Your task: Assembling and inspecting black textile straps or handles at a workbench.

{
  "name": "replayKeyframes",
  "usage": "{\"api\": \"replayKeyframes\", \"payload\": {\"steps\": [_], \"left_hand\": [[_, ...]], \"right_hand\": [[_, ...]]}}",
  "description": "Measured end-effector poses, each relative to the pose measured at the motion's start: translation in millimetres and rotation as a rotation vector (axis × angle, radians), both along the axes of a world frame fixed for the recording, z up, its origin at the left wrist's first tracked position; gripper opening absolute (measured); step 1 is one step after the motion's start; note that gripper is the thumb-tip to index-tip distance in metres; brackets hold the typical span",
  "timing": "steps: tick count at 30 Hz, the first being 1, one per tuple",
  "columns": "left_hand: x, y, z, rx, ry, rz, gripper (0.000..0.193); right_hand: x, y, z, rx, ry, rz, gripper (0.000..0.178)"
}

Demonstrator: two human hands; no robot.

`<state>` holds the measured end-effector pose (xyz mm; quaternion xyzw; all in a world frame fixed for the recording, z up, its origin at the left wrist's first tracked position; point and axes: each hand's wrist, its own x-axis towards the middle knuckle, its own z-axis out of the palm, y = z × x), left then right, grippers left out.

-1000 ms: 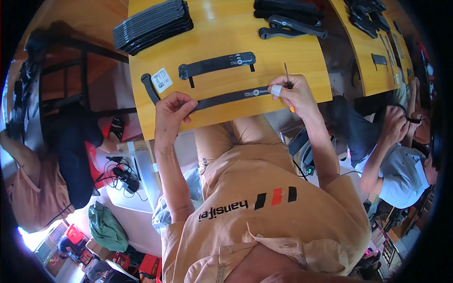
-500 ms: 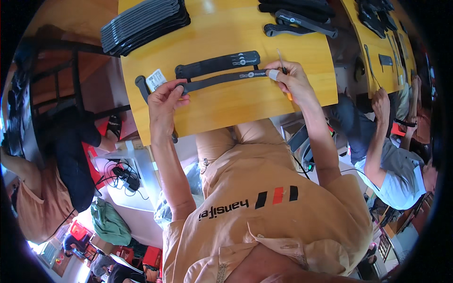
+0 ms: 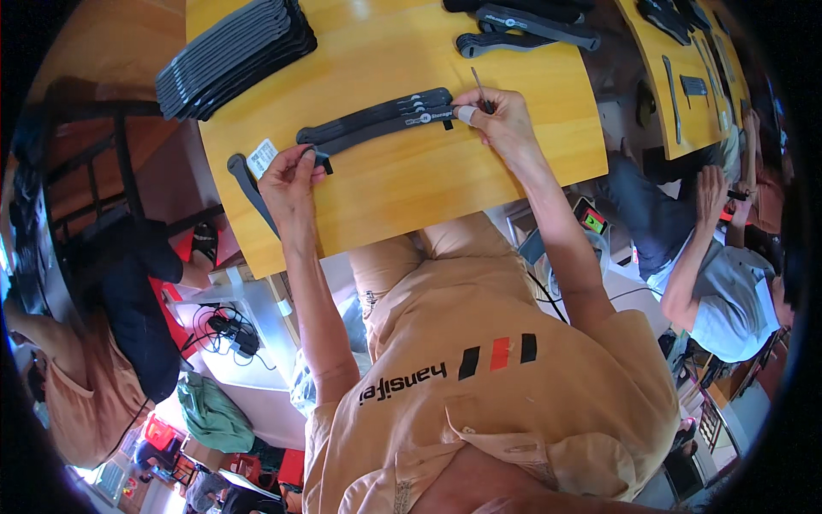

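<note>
Two long black straps lie side by side on the yellow wooden table (image 3: 411, 180). My left hand (image 3: 289, 178) pinches the left end of the nearer black strap (image 3: 381, 128). My right hand (image 3: 503, 120) presses its right end and also holds a thin stick tool (image 3: 479, 88) that points up and away. The farther black strap (image 3: 377, 111) touches the near one along its length. A curved black piece (image 3: 248, 188) and a small white tag (image 3: 261, 157) lie just left of my left hand.
A stack of black straps (image 3: 231, 56) sits at the table's far left, and more black pieces (image 3: 522, 26) lie at the far right. A second yellow table (image 3: 685, 77) stands to the right, where another person (image 3: 719, 283) works. Cables (image 3: 227, 330) and bags lie on the floor at left.
Both hands have carried the near strap away from me, up against the second strap. My left hand has shifted right along the table.
</note>
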<state>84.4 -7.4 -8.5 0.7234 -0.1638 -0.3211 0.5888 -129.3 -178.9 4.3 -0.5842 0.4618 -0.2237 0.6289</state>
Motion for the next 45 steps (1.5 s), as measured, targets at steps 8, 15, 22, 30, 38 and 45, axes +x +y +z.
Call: {"api": "replayKeyframes", "payload": {"steps": [8, 15, 22, 30, 38, 45], "left_hand": [[0, -1, -6, -0.081, 0.024, 0.068, 0.011], [-1, -3, 0, -0.049, 0.008, 0.096, 0.01], [1, -2, -3, -0.078, 0.025, 0.074, 0.009], [4, 0, -6, -0.09, 0.03, 0.072, 0.009], [4, -2, -7, -0.099, 0.044, 0.076, 0.009], [3, -2, -4, -0.084, 0.04, 0.077, 0.009]], "right_hand": [[2, -1, -7, -0.048, 0.042, -0.013, 0.008], [3, 1, -11, -0.075, 0.044, -0.029, 0.009], [4, 3, -11, -0.158, 0.096, -0.023, 0.009], [7, 4, -8, -0.219, 0.098, -0.028, 0.01], [7, 3, -7, -0.22, 0.127, -0.027, 0.009], [6, 2, -10, -0.215, 0.116, -0.019, 0.01]]}}
